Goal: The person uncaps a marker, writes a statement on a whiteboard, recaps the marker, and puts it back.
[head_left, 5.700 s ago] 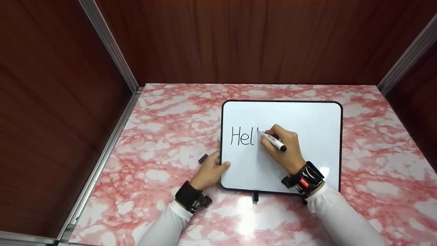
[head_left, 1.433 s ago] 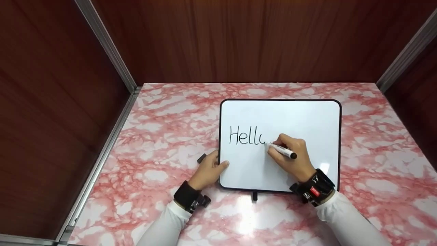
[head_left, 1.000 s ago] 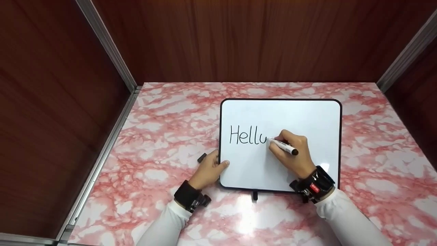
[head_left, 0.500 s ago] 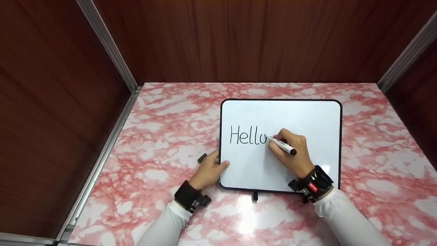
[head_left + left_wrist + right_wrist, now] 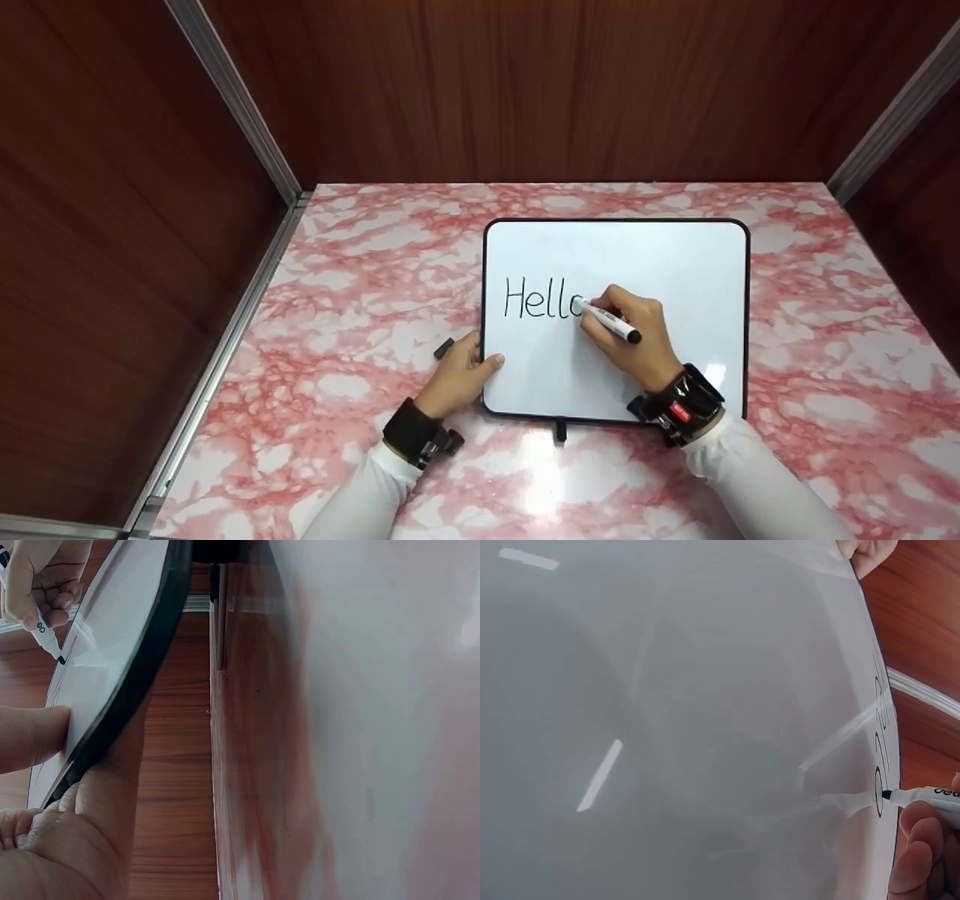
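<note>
A rectangular whiteboard with rounded corners and a thin black frame (image 5: pixel 675 255) takes up the middle and right of the head view, resting over a table with a glossy red-and-white marbled top (image 5: pixel 337 315). The person's left hand (image 5: pixel 454 379), at the lower centre, grips the board's left edge, its thumb on the white face and its other fingers behind the frame, as the left wrist view shows.

The right hand (image 5: pixel 651 349), right of centre, pinches a white marker pen with a black end (image 5: pixel 611 322) between thumb and fingers. The pen slants toward the upper left, its dark tip at the last letter of the black handwritten word "Hello" (image 5: pixel 536 298) on the left half of the board. In the right wrist view that letter is an oval, the tip at its edge; whether it touches the surface is hard to tell.

A small black bar (image 5: pixel 444 348) shows just beside the left fingers, and a short black peg (image 5: pixel 561 429) juts from under the board's lower edge. Both wrists wear black straps (image 5: pixel 412 431) below white sleeves (image 5: pixel 367 487). Dark reddish-brown wood-grain panels (image 5: pixel 540 90) fill the top and left of the frame, joined by silver metal strips (image 5: pixel 244 112).
</note>
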{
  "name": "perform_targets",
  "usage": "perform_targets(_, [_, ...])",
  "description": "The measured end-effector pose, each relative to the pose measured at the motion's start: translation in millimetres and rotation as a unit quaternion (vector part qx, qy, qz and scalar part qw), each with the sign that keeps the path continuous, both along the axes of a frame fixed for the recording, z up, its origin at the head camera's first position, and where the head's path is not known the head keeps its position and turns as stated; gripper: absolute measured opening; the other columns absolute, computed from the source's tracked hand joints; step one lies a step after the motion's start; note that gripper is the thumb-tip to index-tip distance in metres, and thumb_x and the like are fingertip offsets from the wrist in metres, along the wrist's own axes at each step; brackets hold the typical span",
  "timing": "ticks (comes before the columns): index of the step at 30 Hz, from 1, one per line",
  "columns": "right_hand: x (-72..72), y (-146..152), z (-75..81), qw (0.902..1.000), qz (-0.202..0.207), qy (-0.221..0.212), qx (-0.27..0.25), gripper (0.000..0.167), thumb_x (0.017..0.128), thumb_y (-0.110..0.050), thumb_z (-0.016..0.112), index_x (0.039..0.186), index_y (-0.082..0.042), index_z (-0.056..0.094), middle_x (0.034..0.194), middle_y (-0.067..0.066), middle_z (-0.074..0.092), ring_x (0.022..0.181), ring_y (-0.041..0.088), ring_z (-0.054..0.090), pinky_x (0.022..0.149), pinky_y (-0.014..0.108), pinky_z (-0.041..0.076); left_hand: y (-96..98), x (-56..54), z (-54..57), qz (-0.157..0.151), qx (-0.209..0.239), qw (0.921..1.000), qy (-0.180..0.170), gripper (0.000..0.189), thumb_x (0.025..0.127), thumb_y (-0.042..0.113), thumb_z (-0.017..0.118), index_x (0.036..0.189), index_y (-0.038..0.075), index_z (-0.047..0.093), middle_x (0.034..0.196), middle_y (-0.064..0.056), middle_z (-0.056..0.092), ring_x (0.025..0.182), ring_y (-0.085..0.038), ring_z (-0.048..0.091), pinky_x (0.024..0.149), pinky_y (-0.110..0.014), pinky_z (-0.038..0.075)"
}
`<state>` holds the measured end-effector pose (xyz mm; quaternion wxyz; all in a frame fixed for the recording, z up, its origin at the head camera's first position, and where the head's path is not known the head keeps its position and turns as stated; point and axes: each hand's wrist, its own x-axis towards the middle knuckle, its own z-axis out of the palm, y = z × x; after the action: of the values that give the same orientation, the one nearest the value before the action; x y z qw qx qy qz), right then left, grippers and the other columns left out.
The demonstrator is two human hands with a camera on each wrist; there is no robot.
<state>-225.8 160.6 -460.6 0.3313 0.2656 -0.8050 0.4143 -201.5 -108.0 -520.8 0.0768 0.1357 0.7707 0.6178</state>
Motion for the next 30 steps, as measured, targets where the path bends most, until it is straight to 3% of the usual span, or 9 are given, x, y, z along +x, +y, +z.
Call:
perform_targets(13, [4.0,3.5,1.3,0.9994,-0.001,0.020,-0.027,0.013,0.072,-0.001,0.072,0.073,-0.009,0.062,0.064,-0.005,0.064,0.048,0.007,0.049,0.042,0.016,0.037,2.4,-0.1,0.6,0.002,-0.006,1.0000,-0.001,0.029,0.094,0.007,0.062,0.122,0.002,0.058,0.099,-0.013,0.070,0.079,-0.024,0.069,0.068,-0.036,0.059])
perform_targets(15, [4.3,5.9,1.1,0.9992,-0.003,0.027,-0.030,0.015,0.071,0.000,0.073,0.073,-0.009,0.062,0.063,-0.005,0.063,0.049,0.007,0.049,0.043,0.016,0.037,2.7,1.7,4.7,-0.004,-0.001,1.0000,0.000,0.029,0.094,0.003,0.060,0.123,-0.001,0.056,0.100,-0.017,0.070,0.081,-0.028,0.069,0.069,-0.038,0.059])
perform_targets(22, [8.1,18.3,2.6,0.9992,-0.008,0.030,-0.026,0.014,0.072,0.002,0.072,0.076,-0.008,0.064,0.066,-0.004,0.065,0.051,0.008,0.052,0.045,0.016,0.039,2.3,15.6,35.1,-0.016,0.013,0.9998,0.002,0.027,0.094,-0.003,0.056,0.120,-0.009,0.054,0.101,-0.024,0.068,0.085,-0.034,0.069,0.071,-0.042,0.059])
perform_targets(30, [10.3,35.0,6.1,0.9991,-0.029,0.030,-0.004,0.008,0.076,-0.004,0.071,0.076,-0.008,0.063,0.067,-0.006,0.065,0.052,0.007,0.053,0.046,0.017,0.041,3.4,16.5,36.4,-0.005,-0.006,1.0000,0.005,0.026,0.093,-0.001,0.058,0.119,-0.007,0.056,0.100,-0.021,0.068,0.083,-0.032,0.069,0.070,-0.039,0.059])
